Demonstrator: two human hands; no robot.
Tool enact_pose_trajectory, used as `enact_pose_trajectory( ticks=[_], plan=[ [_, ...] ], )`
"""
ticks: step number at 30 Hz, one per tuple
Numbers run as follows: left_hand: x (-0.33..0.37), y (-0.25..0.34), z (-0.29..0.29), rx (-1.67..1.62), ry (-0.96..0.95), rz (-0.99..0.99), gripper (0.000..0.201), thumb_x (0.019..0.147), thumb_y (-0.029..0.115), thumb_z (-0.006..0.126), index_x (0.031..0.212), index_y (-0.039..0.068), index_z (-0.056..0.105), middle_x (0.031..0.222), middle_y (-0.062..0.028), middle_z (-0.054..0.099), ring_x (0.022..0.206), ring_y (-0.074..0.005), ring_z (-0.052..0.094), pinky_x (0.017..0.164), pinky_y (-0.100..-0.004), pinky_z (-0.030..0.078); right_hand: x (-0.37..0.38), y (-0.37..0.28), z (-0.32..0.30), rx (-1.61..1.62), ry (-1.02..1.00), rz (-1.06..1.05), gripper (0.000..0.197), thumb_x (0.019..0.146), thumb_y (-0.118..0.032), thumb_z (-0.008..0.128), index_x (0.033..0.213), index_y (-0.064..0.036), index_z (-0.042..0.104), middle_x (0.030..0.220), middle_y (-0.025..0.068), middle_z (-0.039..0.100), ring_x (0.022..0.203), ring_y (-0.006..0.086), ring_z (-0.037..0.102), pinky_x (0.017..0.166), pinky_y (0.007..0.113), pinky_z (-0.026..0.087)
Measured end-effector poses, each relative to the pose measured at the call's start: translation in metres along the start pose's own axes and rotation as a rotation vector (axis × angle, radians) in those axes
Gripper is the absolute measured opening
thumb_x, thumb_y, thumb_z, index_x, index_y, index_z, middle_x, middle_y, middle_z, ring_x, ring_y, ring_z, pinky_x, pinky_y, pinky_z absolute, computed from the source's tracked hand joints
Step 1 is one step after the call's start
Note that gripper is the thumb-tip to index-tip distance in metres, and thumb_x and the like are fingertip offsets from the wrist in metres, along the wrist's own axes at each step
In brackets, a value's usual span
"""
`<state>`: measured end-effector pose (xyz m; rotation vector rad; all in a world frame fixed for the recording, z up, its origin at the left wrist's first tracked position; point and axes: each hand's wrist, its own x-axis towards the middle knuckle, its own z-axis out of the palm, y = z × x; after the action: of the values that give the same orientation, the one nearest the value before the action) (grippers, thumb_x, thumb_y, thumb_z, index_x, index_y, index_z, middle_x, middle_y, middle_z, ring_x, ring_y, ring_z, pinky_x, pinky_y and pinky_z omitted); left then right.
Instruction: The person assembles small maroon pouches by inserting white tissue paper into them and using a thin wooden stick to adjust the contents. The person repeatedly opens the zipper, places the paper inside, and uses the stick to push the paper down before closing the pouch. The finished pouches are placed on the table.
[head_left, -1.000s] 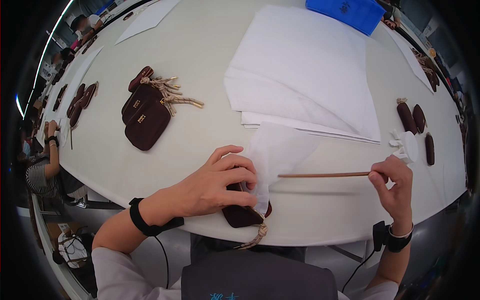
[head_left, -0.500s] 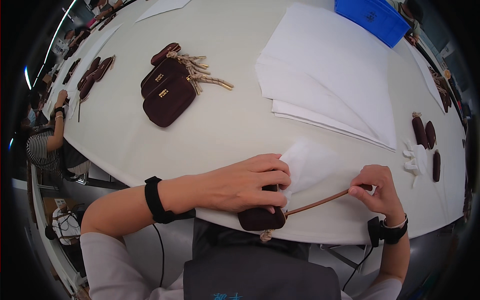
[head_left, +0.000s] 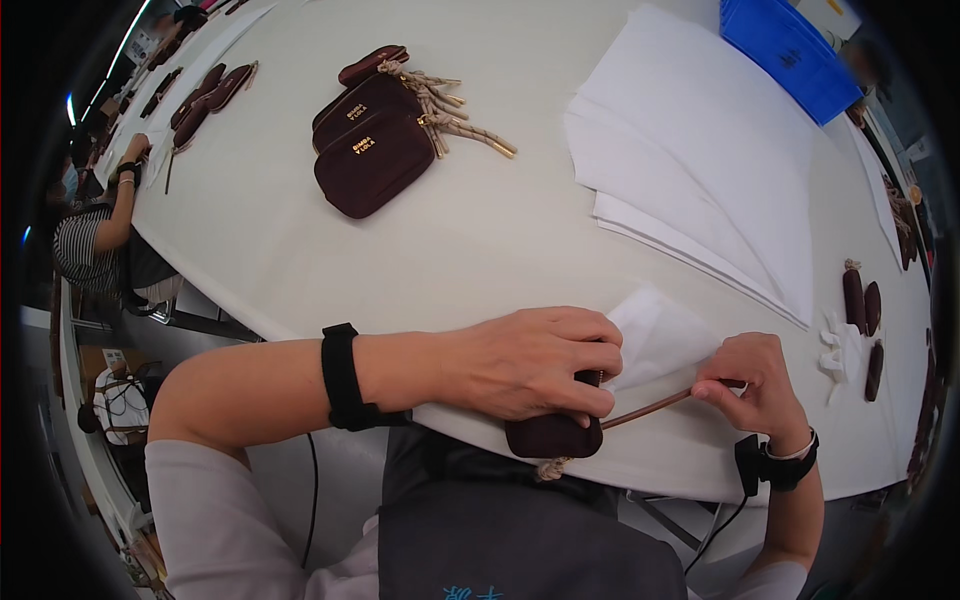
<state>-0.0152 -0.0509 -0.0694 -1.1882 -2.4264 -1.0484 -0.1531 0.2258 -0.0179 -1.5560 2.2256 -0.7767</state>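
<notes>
At the table's near edge, my left hand [head_left: 540,362] is closed over a small dark burgundy zip pouch [head_left: 553,438] and presses it down. A knotted beige cord [head_left: 551,468] hangs from the pouch's near side. From its right side a thin brown strap [head_left: 655,406] runs up to my right hand [head_left: 752,385], which pinches the far end between thumb and fingers. My left fingers hide much of the pouch's top; a bit of zip shows between them. Crumpled white tissue paper [head_left: 665,335] lies just beyond, between my hands.
Farther off lie several burgundy pouches [head_left: 372,170] with beige cords. A stack of white paper sheets [head_left: 700,170] spreads right of them, near a blue bin [head_left: 790,60]. Small burgundy pouches [head_left: 853,300] and crumpled white paper [head_left: 842,350] sit far right. A co-worker's arm [head_left: 115,215] is at left.
My view has shifted, so the tabletop things sit differently in it. My hands are closer together, and less of the strap shows between them. Both keep their holds.
</notes>
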Motion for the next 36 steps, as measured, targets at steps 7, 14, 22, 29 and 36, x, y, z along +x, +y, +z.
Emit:
enact_pose_trajectory(
  ticks=[7, 14, 22, 29, 36],
  plan=[
    [-0.002, 0.003, 0.004, -0.014, 0.015, -0.051, 0.011, 0.080, 0.009, 0.066, 0.089, 0.014, 0.062, 0.103, -0.0068, 0.055, 0.109, -0.0289, 0.057, 0.100, -0.0423, 0.051, -0.013, -0.011, 0.015, -0.133, 0.132, 0.002, 0.025, 0.078, -0.024, 0.082, 0.065, -0.0103, 0.066, 0.054, 0.0031, 0.052, 0.047, 0.0226, 0.046, 0.048, 0.034, 0.034],
    [-0.003, 0.004, 0.008, 0.027, 0.010, -0.071, 0.012, 0.081, 0.009, 0.065, 0.090, 0.014, 0.059, 0.102, -0.0066, 0.054, 0.107, -0.0289, 0.057, 0.101, -0.0428, 0.051, -0.046, -0.025, 0.040, -0.133, 0.244, 0.120, 0.022, 0.080, -0.020, 0.080, 0.067, -0.0091, 0.066, 0.052, 0.0029, 0.049, 0.046, 0.0207, 0.046, 0.047, 0.033, 0.033],
    [-0.003, 0.005, 0.007, 0.061, 0.040, -0.081, 0.012, 0.081, 0.011, 0.066, 0.091, 0.015, 0.061, 0.101, -0.0055, 0.055, 0.107, -0.0287, 0.057, 0.091, -0.0393, 0.053, -0.069, -0.033, 0.054, -0.164, 0.309, 0.153, 0.023, 0.082, -0.020, 0.079, 0.068, -0.0086, 0.065, 0.052, 0.0029, 0.047, 0.045, 0.0198, 0.046, 0.045, 0.032, 0.033],
    [-0.002, 0.011, 0.002, 0.043, 0.044, -0.160, 0.012, 0.085, 0.017, 0.071, 0.096, 0.015, 0.065, 0.101, -0.0035, 0.057, 0.110, -0.0276, 0.057, 0.084, -0.0362, 0.054, -0.078, -0.016, 0.040, -0.111, 0.298, 0.153, 0.024, 0.082, -0.020, 0.079, 0.068, -0.0070, 0.065, 0.054, 0.0044, 0.051, 0.047, 0.0224, 0.048, 0.048, 0.033, 0.035],
    [0.003, 0.018, -0.016, 0.057, 0.062, -0.330, 0.025, 0.081, 0.025, 0.080, 0.099, 0.014, 0.067, 0.100, -0.0011, 0.062, 0.104, -0.0271, 0.058, 0.083, -0.0356, 0.053, -0.110, 0.063, -0.031, -0.193, 0.594, 0.614, 0.015, 0.095, -0.012, 0.067, 0.102, 0.0000, 0.071, 0.094, 0.0093, 0.069, 0.076, 0.0230, 0.062, 0.067, 0.032, 0.047]
  ],
)
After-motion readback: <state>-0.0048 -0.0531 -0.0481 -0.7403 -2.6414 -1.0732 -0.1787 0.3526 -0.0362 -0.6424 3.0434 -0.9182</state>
